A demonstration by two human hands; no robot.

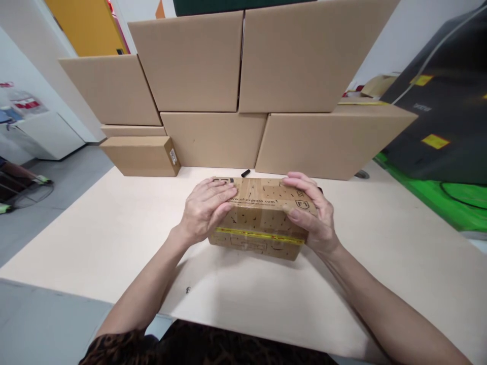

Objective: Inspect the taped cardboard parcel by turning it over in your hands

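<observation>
A small brown cardboard box with black printing, clear packing tape over its top and a yellow strip along its front is between my two hands, over the pale table. My left hand holds its left end, fingers lying over the top and thumb along the upper front edge. At the right end, my right hand grips the box, thumb at the front edge and fingers over the top. The box sits slightly turned, and whether its underside fully touches the table cannot be told.
Large plain cartons are stacked along the back of the table. A smaller long carton stands at the back left. Behind the held box lies a small black object. A dark case-like object stands at right.
</observation>
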